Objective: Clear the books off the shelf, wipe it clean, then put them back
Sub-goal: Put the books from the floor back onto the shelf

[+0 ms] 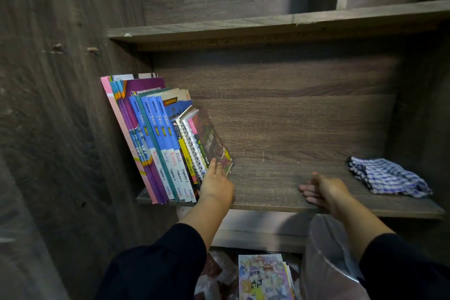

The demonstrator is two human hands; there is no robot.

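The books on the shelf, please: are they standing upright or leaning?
Leaning: the books tilt left against the side wall, the left hand touching the outermost cover.

Dim overall, with soft light falling from the front onto the middle of the frame and fading to heavy shadow at the left and right edges. Brightest on the book spines (158, 143) and the shelf board (280, 173). Wide-angle bending of straight lines toward the corners. Slight motion blur on both hands and along the lower edge; fine wood grain smeared at far left.
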